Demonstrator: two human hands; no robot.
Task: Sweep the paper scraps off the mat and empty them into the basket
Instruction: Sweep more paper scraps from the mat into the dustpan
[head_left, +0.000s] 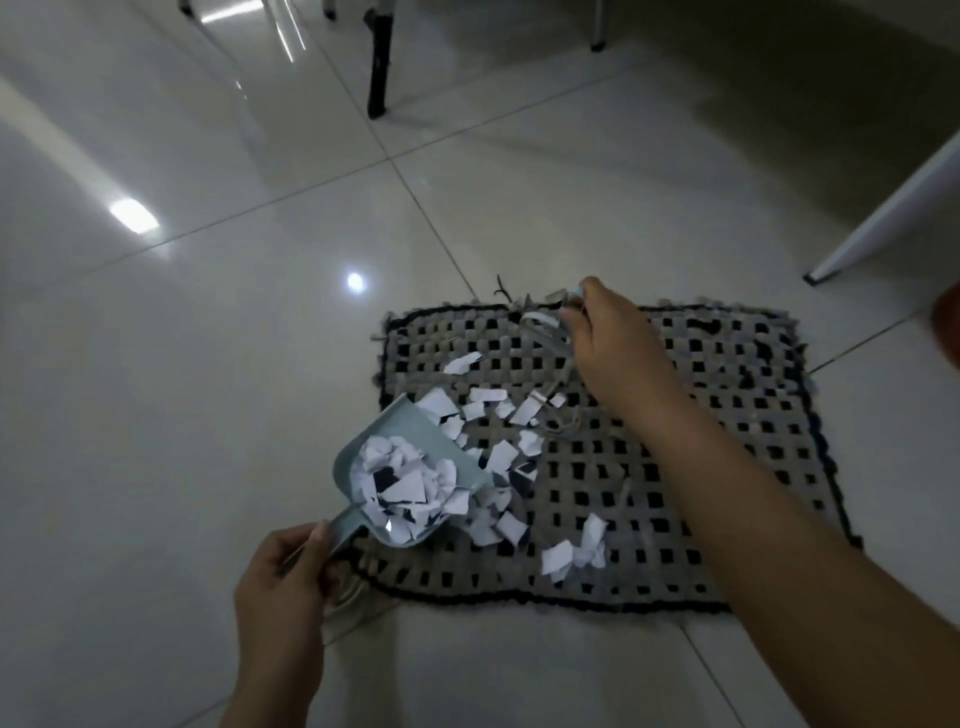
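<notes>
Right hand (608, 338) gripping blurred brush (545, 332), bristles indistinct, left hand (283, 566) holding dustpan (395, 467)

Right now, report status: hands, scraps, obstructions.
Left hand grips dustpan, part full. Right hand grips brush at mat's far edge. Loose paper scraps remain on mat. Basket not visible.

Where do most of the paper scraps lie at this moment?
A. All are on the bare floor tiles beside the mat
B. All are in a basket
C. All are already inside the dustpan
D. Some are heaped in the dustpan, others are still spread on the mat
D: a heap of paper scraps fills the dustpan held by the left hand, while loose pieces remain on the woven mat.
</notes>
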